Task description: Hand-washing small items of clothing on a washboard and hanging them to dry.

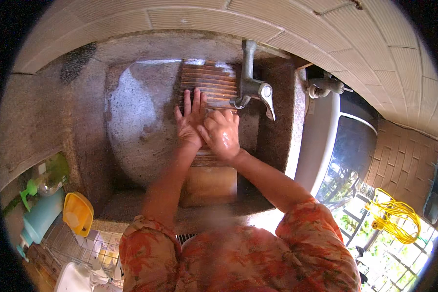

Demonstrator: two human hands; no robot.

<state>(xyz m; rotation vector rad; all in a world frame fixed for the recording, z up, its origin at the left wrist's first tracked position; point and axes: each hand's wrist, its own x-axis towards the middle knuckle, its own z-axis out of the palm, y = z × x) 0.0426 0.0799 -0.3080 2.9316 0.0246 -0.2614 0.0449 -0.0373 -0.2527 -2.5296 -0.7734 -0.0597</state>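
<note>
My left hand (191, 122) is spread palm up over a ridged wooden washboard (210, 82) in a stone sink (272, 146). My right hand (222, 133), wet and curled, rests against the left palm near the wrist; whether something small is between them cannot be told. Just above and to the right of the hands is the spout of a metal faucet (253, 87), with its lever at the right. White suds (131, 98) float on the water left of the washboard, whose smooth lower part shows between my forearms.
At the lower left are a yellow plastic container (78, 215), a teal pump bottle (43, 217), a green-topped spray bottle (53, 175) and a wire rack (64, 241). A washing machine (321, 146) stands right of the sink. A coiled yellow extension cord (398, 219) hangs farther right.
</note>
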